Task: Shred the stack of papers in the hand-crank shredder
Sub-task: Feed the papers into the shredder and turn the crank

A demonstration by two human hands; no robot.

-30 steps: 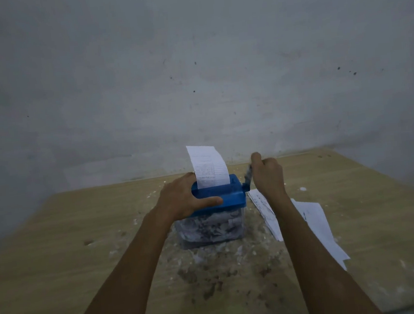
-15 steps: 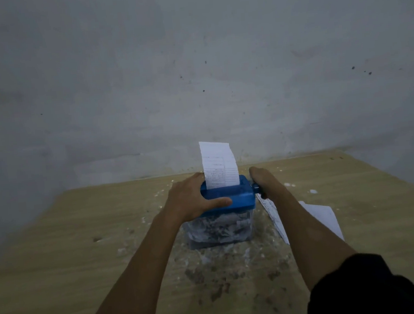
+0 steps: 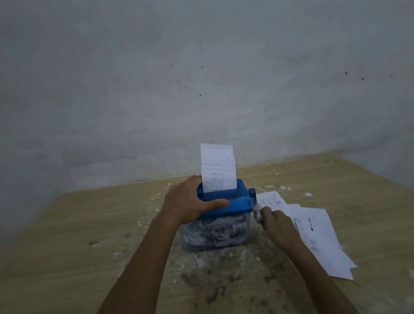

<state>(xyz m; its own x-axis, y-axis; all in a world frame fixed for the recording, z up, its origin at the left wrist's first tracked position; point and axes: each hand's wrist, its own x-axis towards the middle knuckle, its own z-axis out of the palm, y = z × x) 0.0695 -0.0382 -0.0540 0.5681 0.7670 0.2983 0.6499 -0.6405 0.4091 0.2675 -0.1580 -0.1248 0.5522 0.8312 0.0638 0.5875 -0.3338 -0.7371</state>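
A small hand-crank shredder [image 3: 237, 201] with a blue top and a clear bin full of paper strips [image 3: 215, 233] stands mid-table. A printed paper slip [image 3: 218, 167] sticks upright out of its slot. My left hand [image 3: 187, 201] grips the blue top from the left, thumb along its front. My right hand [image 3: 278, 222] holds the crank handle [image 3: 256, 208] at the shredder's right side, low in its turn. A stack of printed papers [image 3: 317, 232] lies on the table to the right, partly under my right forearm.
The wooden table [image 3: 84, 255] carries white paper crumbs and dark specks around and in front of the shredder. A grey wall [image 3: 193, 70] rises right behind the table. The table's right edge runs diagonally at the far right.
My right hand has swung the crank from the top, over the far side, down to the low near position. The paper slip stands shorter in the slot. The left hand keeps its grip.
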